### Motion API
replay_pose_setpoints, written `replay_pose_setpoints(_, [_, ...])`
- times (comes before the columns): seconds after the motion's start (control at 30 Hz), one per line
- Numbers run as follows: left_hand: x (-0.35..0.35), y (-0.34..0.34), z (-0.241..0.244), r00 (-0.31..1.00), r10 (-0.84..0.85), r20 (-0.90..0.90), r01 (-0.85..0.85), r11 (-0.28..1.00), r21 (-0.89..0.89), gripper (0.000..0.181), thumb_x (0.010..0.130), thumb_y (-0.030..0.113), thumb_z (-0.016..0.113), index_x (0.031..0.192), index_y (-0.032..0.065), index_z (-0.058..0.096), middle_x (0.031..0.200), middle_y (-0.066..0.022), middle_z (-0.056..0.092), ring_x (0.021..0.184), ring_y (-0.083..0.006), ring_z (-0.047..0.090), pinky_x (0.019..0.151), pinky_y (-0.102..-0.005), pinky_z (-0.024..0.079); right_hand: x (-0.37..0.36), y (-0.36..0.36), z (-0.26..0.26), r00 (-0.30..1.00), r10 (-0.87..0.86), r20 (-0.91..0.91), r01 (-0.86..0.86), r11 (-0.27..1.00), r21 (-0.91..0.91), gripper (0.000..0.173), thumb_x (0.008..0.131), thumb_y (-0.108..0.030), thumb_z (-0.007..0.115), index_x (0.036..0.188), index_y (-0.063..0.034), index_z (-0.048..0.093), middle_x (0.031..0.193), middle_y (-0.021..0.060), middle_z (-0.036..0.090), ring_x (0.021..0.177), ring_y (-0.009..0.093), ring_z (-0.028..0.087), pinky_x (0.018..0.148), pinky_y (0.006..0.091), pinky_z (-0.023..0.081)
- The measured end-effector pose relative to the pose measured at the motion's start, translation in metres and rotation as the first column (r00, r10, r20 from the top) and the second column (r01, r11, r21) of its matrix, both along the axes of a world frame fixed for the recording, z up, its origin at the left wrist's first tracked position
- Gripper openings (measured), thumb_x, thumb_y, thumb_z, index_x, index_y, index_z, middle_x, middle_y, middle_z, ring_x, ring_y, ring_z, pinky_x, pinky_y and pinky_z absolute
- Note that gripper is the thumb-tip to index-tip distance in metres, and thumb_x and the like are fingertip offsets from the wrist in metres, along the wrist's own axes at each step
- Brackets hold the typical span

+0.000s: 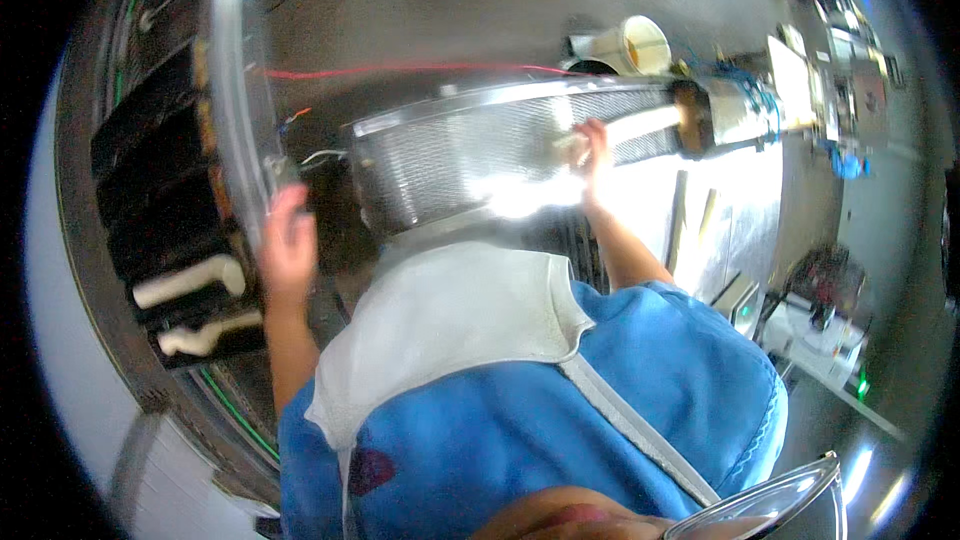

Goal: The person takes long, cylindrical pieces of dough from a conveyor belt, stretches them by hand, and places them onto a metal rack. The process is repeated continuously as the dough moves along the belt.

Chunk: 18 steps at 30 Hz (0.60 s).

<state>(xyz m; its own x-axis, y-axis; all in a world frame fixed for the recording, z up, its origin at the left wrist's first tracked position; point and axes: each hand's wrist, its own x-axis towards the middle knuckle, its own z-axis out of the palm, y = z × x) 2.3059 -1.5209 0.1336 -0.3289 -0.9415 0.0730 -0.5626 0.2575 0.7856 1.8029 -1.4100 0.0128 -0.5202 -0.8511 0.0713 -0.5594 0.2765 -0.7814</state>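
My left hand [289, 244], blurred, is raised beside a long bright metal rail [231, 37], its thumb and fingers apart and nothing seen between them. My right hand [594, 157] has its fingers curled around the near end of a pale, soft-looking roll [645, 124]. That roll lies lengthwise on a ridged metal mesh bed [457, 154] and reaches back to a dark round opening [693, 120] at the bed's far end. Left of the rail, a black moulded tray [161, 195] holds a bent pale roll [191, 281] and a wavy pale piece [208, 334].
A white bucket [643, 45] with something orange-yellow inside lies tipped behind the bed. A red line [405, 69] runs across behind it. To the right are a shiny metal surface [739, 202], a dark fan [823, 275] and a white table [806, 337] with equipment on it.
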Motion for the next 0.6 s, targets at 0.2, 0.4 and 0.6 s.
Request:
replay_pose_setpoints(0.2, [-0.197,-0.019,-0.037,0.765,-0.634,0.110,0.631,0.773,0.068,0.044,0.081,0.006,0.062,0.124,0.0012,0.051,0.126,-0.0178,0.051,0.117,-0.0363,0.047,0.100,-0.0427,0.039,-0.136,0.118,0.024,0.849,-0.497,-0.181,0.518,0.850,0.099,0.052,0.076,-0.013,0.070,0.124,-0.0052,0.052,0.124,0.0186,0.050,0.117,0.034,0.047,0.099,0.0417,0.038])
replay_pose_setpoints(0.4, [-0.317,0.022,-0.050,0.711,-0.632,0.309,0.679,0.732,-0.063,0.065,0.077,0.002,0.065,0.136,0.0015,0.038,0.136,-0.0209,0.041,0.124,-0.0406,0.040,0.104,-0.0452,0.035,-0.174,0.314,0.023,0.537,-0.496,-0.682,0.831,0.447,0.330,0.065,0.073,-0.037,0.074,0.127,-0.0143,0.046,0.134,0.0168,0.044,0.126,0.036,0.038,0.105,0.0478,0.030])
replay_pose_setpoints(0.6, [-0.369,0.047,-0.091,0.660,-0.380,0.648,0.563,0.821,-0.092,0.076,0.081,0.018,0.068,0.146,0.0133,0.029,0.127,-0.0136,0.048,0.114,-0.0313,0.047,0.098,-0.0448,0.040,-0.177,0.371,0.040,0.766,-0.145,-0.626,0.569,0.607,0.555,0.068,0.069,-0.040,0.078,0.126,-0.0196,0.048,0.131,0.0184,0.038,0.123,0.040,0.036,0.100,0.0539,0.032])
